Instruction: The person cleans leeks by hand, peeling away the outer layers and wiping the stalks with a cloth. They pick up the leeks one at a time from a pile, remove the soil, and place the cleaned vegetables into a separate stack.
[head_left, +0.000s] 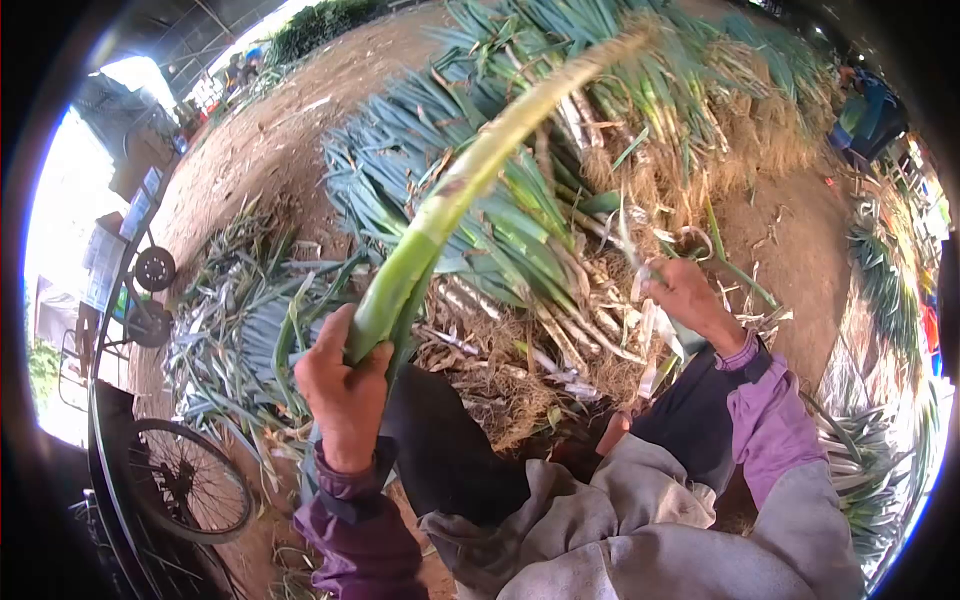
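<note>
My left hand (345,390) is closed round the green leafy end of a leek (470,175). The leek slants up and away to the right, its far root end blurred over the pile. Pinched together, the fingers of my right hand (692,302) hold a thin pale leaf strip (630,240), partly smeared, beside my right knee. Between and beyond both hands lies a big pile of leeks (520,230), with blue-green leaves to the left and hairy roots to the right.
Leaf scraps (240,330) lie heaped at my left. A cart wheel (190,480) stands at lower left. More leeks (700,90) spread across the far ground. At the right edge are further leeks (870,470), and another person (868,115) is farther back.
</note>
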